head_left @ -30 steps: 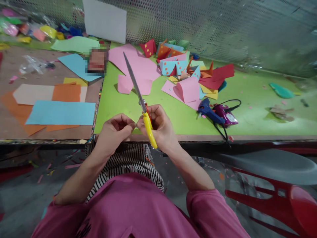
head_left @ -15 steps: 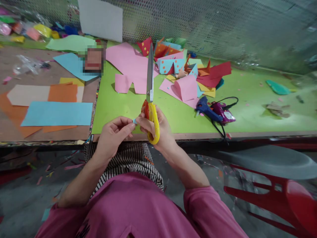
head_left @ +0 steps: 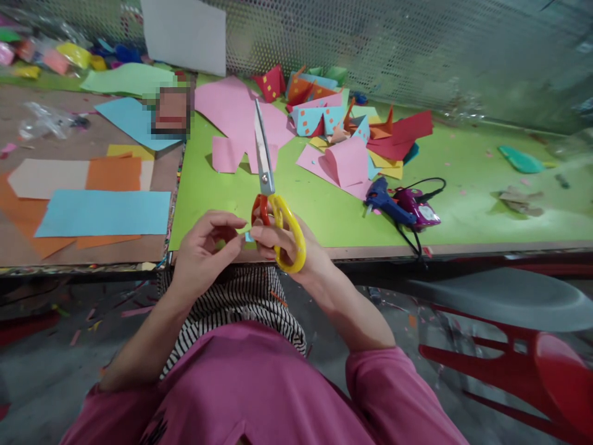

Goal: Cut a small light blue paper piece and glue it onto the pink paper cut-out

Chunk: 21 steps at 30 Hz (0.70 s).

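My right hand [head_left: 296,241] is closed around scissors [head_left: 265,167] with one yellow and one red handle loop. Their blades point away from me, closed together. At the fingertips of this hand a tiny light-blue scrap of paper [head_left: 249,237] shows, partly hidden. My left hand [head_left: 204,247] is just left of the scrap, its thumb and forefinger apart; the thumb tip comes close to the scrap, and I cannot tell whether they touch. Beyond the blades lies a pink paper sheet [head_left: 227,111] with a notched lower edge.
A blue glue gun [head_left: 386,204] and a purple device with a cord [head_left: 419,207] lie right on the green tabletop [head_left: 472,222]. Folded paper shapes [head_left: 319,120] stand at the back. Blue paper [head_left: 106,213] lies left. A red chair [head_left: 509,371] is lower right.
My left thumb and forefinger have parted from their pinch near the scrap. The scissors have tilted, with their tips swinging left and towards me. The scrap sits slightly lower.
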Each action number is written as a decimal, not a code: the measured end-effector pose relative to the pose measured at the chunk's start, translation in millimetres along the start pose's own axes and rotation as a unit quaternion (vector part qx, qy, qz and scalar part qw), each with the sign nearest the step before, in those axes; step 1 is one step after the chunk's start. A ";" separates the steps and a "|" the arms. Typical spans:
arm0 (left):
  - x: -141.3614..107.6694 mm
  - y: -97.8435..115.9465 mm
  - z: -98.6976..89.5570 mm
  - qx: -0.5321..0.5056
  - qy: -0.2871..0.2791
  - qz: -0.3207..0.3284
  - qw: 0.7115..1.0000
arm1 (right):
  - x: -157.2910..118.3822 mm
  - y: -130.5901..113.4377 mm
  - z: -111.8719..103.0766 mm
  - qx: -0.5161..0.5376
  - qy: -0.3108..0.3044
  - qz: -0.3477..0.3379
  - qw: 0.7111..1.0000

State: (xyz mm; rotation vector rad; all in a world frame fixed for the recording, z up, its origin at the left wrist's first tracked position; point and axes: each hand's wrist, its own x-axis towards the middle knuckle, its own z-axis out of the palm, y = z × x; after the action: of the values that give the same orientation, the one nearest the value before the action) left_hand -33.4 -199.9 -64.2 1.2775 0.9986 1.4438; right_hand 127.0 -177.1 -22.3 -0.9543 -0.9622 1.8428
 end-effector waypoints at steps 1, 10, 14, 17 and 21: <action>-0.3 -0.4 -3.1 0.029 -0.008 0.046 0.998 | -0.4 -0.2 0.2 0.003 -0.013 0.008 1.000; 0.0 12.1 -24.5 0.223 -0.047 0.181 0.957 | -6.4 -0.8 1.5 0.009 -0.083 0.058 0.995; -0.3 15.4 -21.6 0.131 -0.023 0.023 0.991 | -6.5 4.4 -2.6 -0.012 -0.038 -0.009 0.999; 1.4 15.8 -17.4 0.016 -0.004 -0.131 0.991 | -7.4 6.3 -6.1 -0.052 -0.009 -0.094 0.994; 4.8 18.3 -12.2 -0.032 0.007 -0.189 0.981 | -10.6 5.0 -5.3 -0.116 -0.008 -0.116 0.986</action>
State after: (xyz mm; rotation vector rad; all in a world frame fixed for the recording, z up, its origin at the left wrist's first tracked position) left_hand -47.9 -199.4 -47.0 0.9674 1.1255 1.1813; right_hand 133.9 -187.1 -26.4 -0.9223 -1.2623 1.5697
